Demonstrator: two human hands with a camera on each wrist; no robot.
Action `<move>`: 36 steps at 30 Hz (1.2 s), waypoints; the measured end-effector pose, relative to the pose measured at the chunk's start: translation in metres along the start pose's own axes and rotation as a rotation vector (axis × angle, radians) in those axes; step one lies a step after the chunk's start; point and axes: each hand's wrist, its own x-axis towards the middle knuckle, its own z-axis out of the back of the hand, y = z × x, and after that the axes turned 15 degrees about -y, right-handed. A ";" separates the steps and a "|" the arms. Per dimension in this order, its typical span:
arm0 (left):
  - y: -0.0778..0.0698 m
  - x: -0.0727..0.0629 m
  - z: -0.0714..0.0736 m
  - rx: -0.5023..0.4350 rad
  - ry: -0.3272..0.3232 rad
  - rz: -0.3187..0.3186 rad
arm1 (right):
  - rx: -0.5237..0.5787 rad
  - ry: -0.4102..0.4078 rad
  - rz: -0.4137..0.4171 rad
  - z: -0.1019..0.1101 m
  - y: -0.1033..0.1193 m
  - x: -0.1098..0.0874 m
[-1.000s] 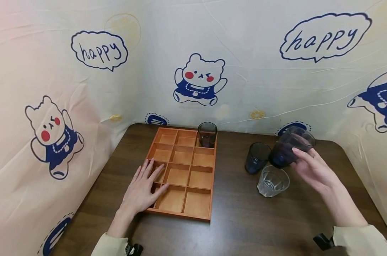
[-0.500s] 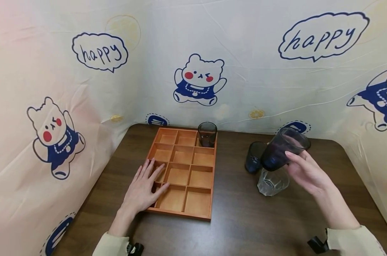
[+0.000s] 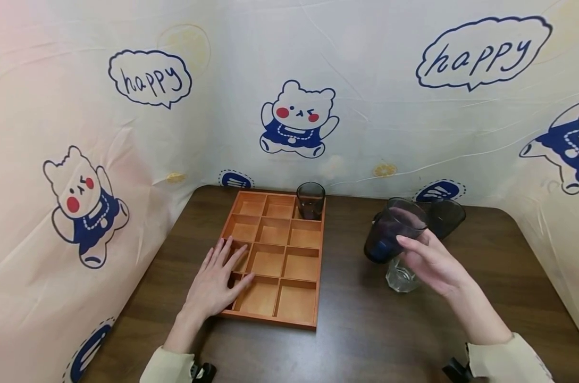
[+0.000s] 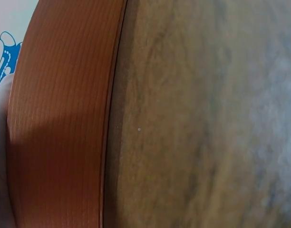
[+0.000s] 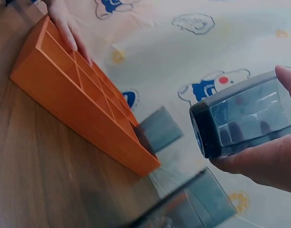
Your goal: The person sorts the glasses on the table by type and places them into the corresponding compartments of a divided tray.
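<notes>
Clock read from the head view, 12 being the far edge of the desk [image 3: 346,298].

Right hand [image 3: 437,266] grasps a smoky tumbler [image 3: 385,234], fingers curled round its side. Tumbler appears lifted off the desk. Clear faceted glass [image 3: 401,279] at its 5 o'clock, partly hidden; another smoky glass [image 3: 447,217] near its 2 o'clock. Contact between these: cannot tell.

Left hand [image 3: 215,282] released, fingers spread over the 9 o'clock side of the wooden compartment tray [image 3: 296,303]. A dark glass [image 3: 310,202] stands upright in the tray's 1 o'clock corner compartment.

Step in hand, my reading: mid-carry, tumbler between the other glasses and the tray. Next move likely calls for a swing towards 9 or 10 o'clock, above the tray's wall, left hand steadying, then bringing the tumbler upright before its base touches anything.

Bearing: tumbler tilted, mouth up and towards 1 o'clock, base down towards 7; long axis runs 1 to 7. In the right wrist view the base faces about 9, mouth end about 2 to 3, within the grasp.
</notes>
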 end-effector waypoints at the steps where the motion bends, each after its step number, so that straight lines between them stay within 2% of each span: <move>1: 0.000 0.000 0.000 0.001 0.002 0.003 | -0.005 0.004 -0.007 -0.003 -0.002 0.001; 8: -0.001 -0.001 -0.001 -0.017 0.018 0.007 | -0.091 -0.003 -0.050 -0.018 -0.016 0.010; 14: 0.001 -0.002 0.001 -0.006 0.036 0.013 | -0.109 -0.049 -0.068 -0.028 -0.029 0.021; 23: 0.004 -0.005 0.005 -0.003 0.046 0.029 | -0.193 -0.242 -0.101 -0.052 -0.046 0.043; 36: 0.003 0.001 0.000 -0.016 0.032 0.013 | -0.177 -0.316 -0.117 -0.051 -0.071 0.073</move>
